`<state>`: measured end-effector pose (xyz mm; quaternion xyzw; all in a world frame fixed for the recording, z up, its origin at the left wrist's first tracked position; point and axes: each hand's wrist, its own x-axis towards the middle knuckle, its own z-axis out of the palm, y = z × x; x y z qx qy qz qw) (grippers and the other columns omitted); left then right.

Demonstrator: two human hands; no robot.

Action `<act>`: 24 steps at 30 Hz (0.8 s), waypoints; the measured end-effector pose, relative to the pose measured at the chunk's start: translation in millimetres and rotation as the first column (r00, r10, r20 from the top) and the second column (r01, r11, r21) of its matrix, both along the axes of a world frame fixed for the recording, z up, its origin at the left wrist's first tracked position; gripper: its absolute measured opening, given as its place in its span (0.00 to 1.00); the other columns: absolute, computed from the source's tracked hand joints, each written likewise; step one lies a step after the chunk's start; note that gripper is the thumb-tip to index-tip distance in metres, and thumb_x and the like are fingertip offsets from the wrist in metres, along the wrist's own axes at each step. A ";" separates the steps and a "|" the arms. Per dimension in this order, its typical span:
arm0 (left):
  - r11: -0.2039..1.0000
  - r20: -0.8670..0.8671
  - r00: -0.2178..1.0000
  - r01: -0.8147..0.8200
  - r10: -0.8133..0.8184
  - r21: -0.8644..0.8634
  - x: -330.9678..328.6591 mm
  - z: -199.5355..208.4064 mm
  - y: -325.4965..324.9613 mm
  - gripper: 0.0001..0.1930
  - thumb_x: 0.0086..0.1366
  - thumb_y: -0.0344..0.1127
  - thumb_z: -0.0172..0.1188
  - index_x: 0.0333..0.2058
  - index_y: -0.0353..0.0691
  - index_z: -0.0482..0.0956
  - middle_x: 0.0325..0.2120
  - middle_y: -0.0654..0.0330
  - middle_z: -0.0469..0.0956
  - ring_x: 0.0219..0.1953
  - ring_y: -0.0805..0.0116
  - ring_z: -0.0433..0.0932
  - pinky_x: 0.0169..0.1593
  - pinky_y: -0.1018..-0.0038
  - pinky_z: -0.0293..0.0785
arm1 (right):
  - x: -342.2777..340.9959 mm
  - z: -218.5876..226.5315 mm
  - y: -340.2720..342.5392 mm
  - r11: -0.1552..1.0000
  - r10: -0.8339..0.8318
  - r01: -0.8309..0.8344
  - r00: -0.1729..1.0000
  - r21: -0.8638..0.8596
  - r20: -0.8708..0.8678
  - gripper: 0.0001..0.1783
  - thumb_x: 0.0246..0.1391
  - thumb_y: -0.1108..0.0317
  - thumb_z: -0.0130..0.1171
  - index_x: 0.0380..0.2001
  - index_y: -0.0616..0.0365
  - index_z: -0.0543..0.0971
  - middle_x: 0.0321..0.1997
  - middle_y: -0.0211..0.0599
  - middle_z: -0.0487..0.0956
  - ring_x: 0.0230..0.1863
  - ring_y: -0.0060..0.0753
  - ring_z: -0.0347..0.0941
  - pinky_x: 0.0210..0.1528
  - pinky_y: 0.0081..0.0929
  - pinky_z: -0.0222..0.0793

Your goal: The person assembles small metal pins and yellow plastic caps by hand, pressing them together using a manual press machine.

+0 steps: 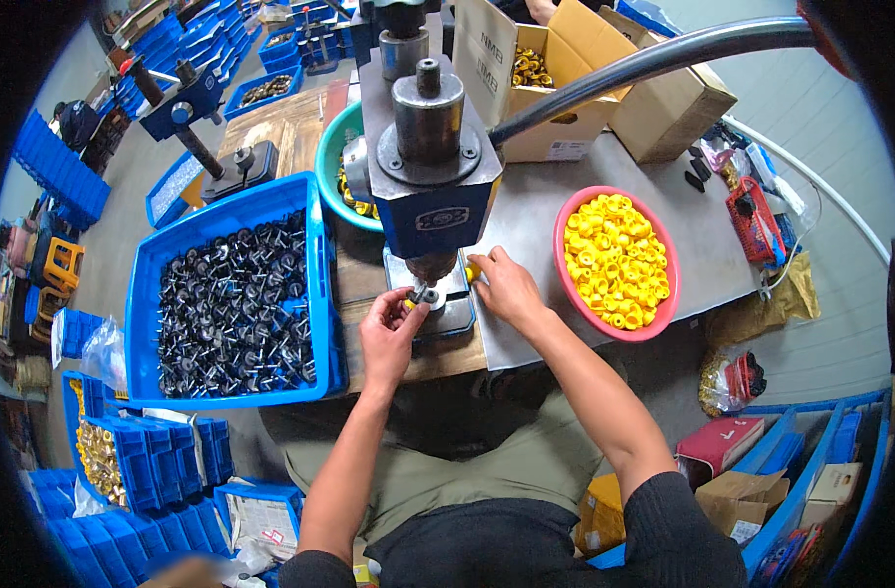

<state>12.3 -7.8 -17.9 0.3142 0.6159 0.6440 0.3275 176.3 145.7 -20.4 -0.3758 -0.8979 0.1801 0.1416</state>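
My left hand [387, 333] is closed at the press base, its thumb and fingers pinching a small dark round part with a metal stem [428, 295]. A bit of yellow shows between those fingers. Just right of the press head, my right hand [509, 286] is closed on a small yellow cap [474, 270], partly covered by the fingertips. Above both hands stands the bench press [438, 211], its blue head over the metal base [457, 318]. To the left, a blue bin [322, 284] holds many black stemmed parts; to the right, a pink bowl [562, 257] is heaped with yellow caps.
The press's long lever [653, 69] reaches out to the upper right. Behind the press are a green bowl [327, 162] and an open cardboard box [565, 127] of yellow parts. A second press [237, 171] stands at the back left. A red basket [751, 220] lies right of the table.
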 end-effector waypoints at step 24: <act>0.995 -0.156 0.986 0.048 -0.061 -0.085 -18.6 19.7 10.5 0.15 0.60 0.32 0.68 0.45 0.33 0.80 0.32 0.65 0.79 0.30 0.81 0.73 0.35 0.81 0.71 | -9.9 30.6 -52.3 0.910 0.373 -0.250 0.843 0.331 -0.388 0.16 0.49 0.80 0.56 0.43 0.60 0.80 0.38 0.44 0.77 0.39 0.47 0.77 0.41 0.37 0.75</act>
